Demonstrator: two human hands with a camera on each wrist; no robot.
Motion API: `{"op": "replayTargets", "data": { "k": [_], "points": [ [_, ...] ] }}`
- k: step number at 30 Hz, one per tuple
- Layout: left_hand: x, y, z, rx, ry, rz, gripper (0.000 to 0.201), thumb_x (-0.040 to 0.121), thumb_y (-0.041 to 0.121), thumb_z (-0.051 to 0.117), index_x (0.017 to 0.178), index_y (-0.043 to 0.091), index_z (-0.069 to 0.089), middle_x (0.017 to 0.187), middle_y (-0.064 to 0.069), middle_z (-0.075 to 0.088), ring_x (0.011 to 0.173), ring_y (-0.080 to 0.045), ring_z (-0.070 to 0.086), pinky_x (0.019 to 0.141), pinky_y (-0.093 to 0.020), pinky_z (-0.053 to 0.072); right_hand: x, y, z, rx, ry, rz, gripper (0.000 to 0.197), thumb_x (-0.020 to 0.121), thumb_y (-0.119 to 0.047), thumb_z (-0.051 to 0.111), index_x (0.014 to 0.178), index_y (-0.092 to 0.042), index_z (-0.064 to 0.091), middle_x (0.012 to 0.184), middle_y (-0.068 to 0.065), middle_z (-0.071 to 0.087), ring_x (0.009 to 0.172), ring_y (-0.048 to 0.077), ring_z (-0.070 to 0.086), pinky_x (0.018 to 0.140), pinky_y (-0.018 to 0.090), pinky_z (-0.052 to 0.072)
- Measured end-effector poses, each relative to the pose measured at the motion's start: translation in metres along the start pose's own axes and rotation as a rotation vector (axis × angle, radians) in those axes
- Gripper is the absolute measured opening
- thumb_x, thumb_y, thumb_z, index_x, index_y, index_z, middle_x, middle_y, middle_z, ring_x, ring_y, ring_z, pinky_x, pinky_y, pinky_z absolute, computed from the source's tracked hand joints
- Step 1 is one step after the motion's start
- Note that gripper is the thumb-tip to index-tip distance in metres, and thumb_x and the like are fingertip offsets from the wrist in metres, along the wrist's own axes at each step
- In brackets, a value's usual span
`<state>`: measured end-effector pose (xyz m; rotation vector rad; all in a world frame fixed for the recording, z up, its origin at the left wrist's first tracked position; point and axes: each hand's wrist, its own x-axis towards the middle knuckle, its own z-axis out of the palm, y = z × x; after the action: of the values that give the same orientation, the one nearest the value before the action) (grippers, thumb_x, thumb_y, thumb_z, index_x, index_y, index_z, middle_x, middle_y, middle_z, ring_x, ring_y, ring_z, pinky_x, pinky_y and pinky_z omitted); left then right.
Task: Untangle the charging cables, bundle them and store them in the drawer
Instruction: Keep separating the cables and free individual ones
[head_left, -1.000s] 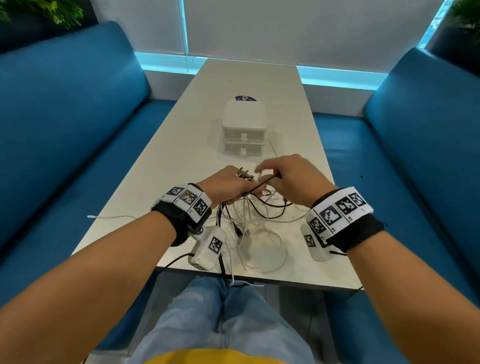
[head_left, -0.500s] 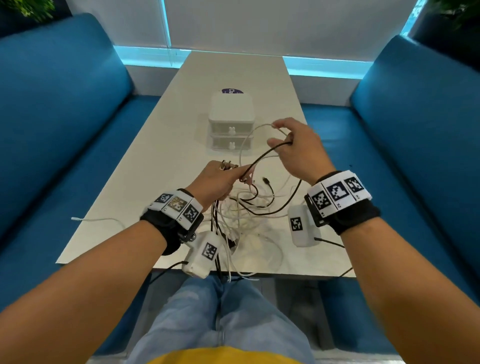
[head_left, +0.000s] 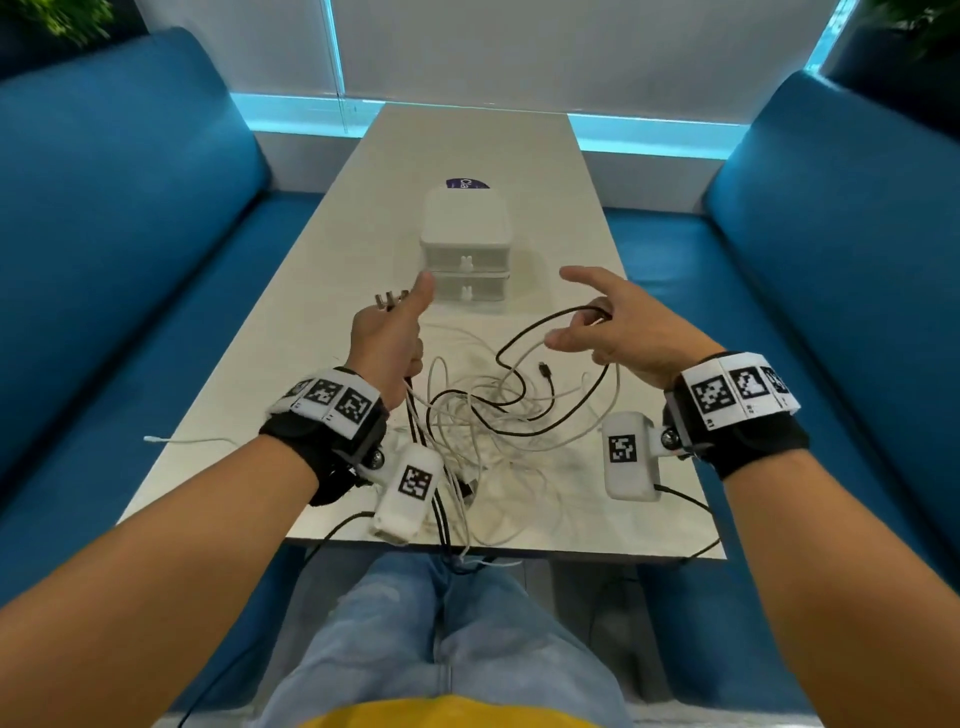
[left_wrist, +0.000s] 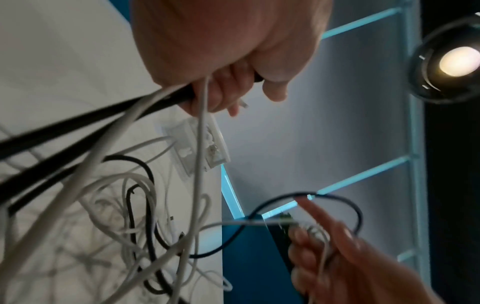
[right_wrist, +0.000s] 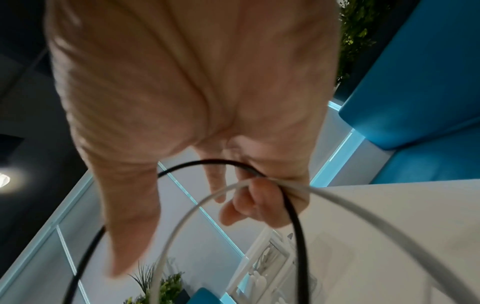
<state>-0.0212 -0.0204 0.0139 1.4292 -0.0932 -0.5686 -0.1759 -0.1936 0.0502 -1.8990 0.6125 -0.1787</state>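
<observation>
A tangle of white and black charging cables (head_left: 493, 415) lies on the near part of the white table (head_left: 467, 135). My left hand (head_left: 397, 317) is raised over it and grips a bunch of cable ends; their plugs (head_left: 384, 300) stick out by the thumb. The left wrist view shows that fist (left_wrist: 215, 88) closed round black and white strands. My right hand (head_left: 579, 312) holds a black cable loop (head_left: 540, 319) and a white strand in its curled lower fingers (right_wrist: 249, 197), with index finger and thumb stretched out. The white two-drawer unit (head_left: 465, 249) stands behind, both drawers closed.
One loose white cable (head_left: 182, 440) trails off the table's left edge. A purple sticker (head_left: 466, 183) lies behind the drawer unit. Blue sofas flank the table on both sides. Some cables hang over the near edge toward my lap.
My hands have drawn apart: the left went left and up with the plug ends, the right went right, stretching the black loop. The right index finger and thumb have straightened.
</observation>
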Motion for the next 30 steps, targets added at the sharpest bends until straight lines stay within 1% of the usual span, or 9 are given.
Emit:
{"op": "replayTargets", "data": {
  "k": [5, 8, 10, 12, 14, 18, 21, 25, 30],
  "points": [
    [-0.021, 0.001, 0.020, 0.094, -0.069, 0.236, 0.017, 0.084, 0.029, 0.073, 0.080, 0.017, 0.062, 0.051, 0.015, 0.052, 0.034, 0.002, 0.039, 0.041, -0.011, 0.032, 0.006, -0.005, 0.004, -0.112, 0.024, -0.059, 0.062, 0.080, 0.011, 0.052, 0.126, -0.031, 0.048, 0.102, 0.005, 0.052, 0.075, 0.017, 0.048, 0.063, 0.032, 0.043],
    [-0.028, 0.001, 0.027, 0.243, -0.307, 0.333, 0.018, 0.081, 0.023, 0.076, 0.097, 0.017, 0.071, 0.062, 0.017, 0.059, 0.043, 0.007, 0.049, 0.049, -0.005, 0.036, 0.008, -0.009, 0.011, -0.117, 0.109, -0.163, 0.059, 0.083, 0.007, 0.059, 0.125, -0.032, 0.047, 0.097, 0.003, 0.053, 0.075, 0.014, 0.053, 0.067, 0.029, 0.049],
    [-0.029, 0.002, 0.031, 0.445, -0.394, 0.346, 0.018, 0.080, 0.027, 0.077, 0.094, 0.017, 0.073, 0.071, 0.016, 0.063, 0.053, 0.009, 0.054, 0.056, -0.009, 0.040, 0.008, -0.011, 0.014, -0.120, 0.188, -0.215, 0.057, 0.083, 0.003, 0.063, 0.125, -0.032, 0.048, 0.094, 0.000, 0.053, 0.075, 0.014, 0.056, 0.068, 0.027, 0.053],
    [-0.026, 0.006, 0.032, 0.486, -0.323, 0.329, 0.012, 0.084, 0.027, 0.073, 0.082, 0.015, 0.073, 0.058, 0.016, 0.059, 0.044, 0.005, 0.048, 0.047, -0.012, 0.032, 0.006, -0.012, 0.013, -0.217, 0.311, -0.253, 0.052, 0.085, -0.001, 0.061, 0.124, -0.033, 0.049, 0.097, -0.002, 0.052, 0.079, 0.016, 0.059, 0.065, 0.023, 0.053],
    [-0.021, 0.010, 0.031, 0.404, -0.259, 0.194, 0.019, 0.089, 0.030, 0.067, 0.079, 0.014, 0.072, 0.049, 0.011, 0.044, 0.041, -0.007, 0.033, 0.041, -0.019, 0.022, 0.003, -0.012, 0.013, -0.378, 0.395, -0.298, 0.047, 0.087, -0.008, 0.062, 0.125, -0.033, 0.050, 0.104, -0.002, 0.051, 0.085, 0.013, 0.059, 0.065, 0.015, 0.045],
    [-0.016, 0.016, 0.029, 0.306, -0.247, -0.050, 0.026, 0.092, 0.035, 0.062, 0.092, 0.011, 0.071, 0.053, 0.005, 0.021, 0.044, -0.012, 0.018, 0.041, -0.022, 0.015, -0.001, -0.010, 0.016, -0.582, 0.445, -0.327, 0.034, 0.090, -0.022, 0.063, 0.123, -0.024, 0.054, 0.100, 0.000, 0.057, 0.090, 0.016, 0.058, 0.083, 0.030, 0.047],
    [-0.011, 0.018, 0.028, 0.195, -0.175, -0.155, 0.023, 0.093, 0.030, 0.059, 0.090, 0.009, 0.069, 0.049, 0.007, 0.019, 0.038, -0.010, 0.016, 0.038, -0.018, 0.013, -0.002, -0.011, 0.019, -0.695, 0.479, -0.273, 0.034, 0.093, -0.033, 0.059, 0.123, -0.017, 0.056, 0.097, 0.006, 0.067, 0.094, 0.025, 0.059, 0.084, 0.036, 0.047],
    [-0.002, 0.017, 0.023, 0.139, -0.106, -0.223, 0.021, 0.094, 0.025, 0.056, 0.088, 0.008, 0.068, 0.051, 0.006, 0.021, 0.037, -0.010, 0.016, 0.037, -0.019, 0.013, -0.002, -0.008, 0.022, -0.746, 0.452, -0.273, 0.028, 0.097, -0.035, 0.052, 0.100, -0.011, 0.065, 0.085, 0.011, 0.067, 0.084, 0.031, 0.057, 0.069, 0.033, 0.044],
    [0.001, 0.014, 0.012, 0.024, 0.101, -0.141, 0.008, 0.088, 0.015, 0.064, 0.094, 0.013, 0.060, 0.064, 0.001, 0.036, 0.042, -0.011, 0.028, 0.036, -0.016, 0.023, -0.001, -0.002, 0.011, -0.434, 0.622, -0.276, 0.012, 0.096, -0.033, 0.046, 0.093, -0.024, 0.053, 0.072, 0.007, 0.066, 0.075, 0.033, 0.061, 0.071, 0.044, 0.051]
  ]
}}
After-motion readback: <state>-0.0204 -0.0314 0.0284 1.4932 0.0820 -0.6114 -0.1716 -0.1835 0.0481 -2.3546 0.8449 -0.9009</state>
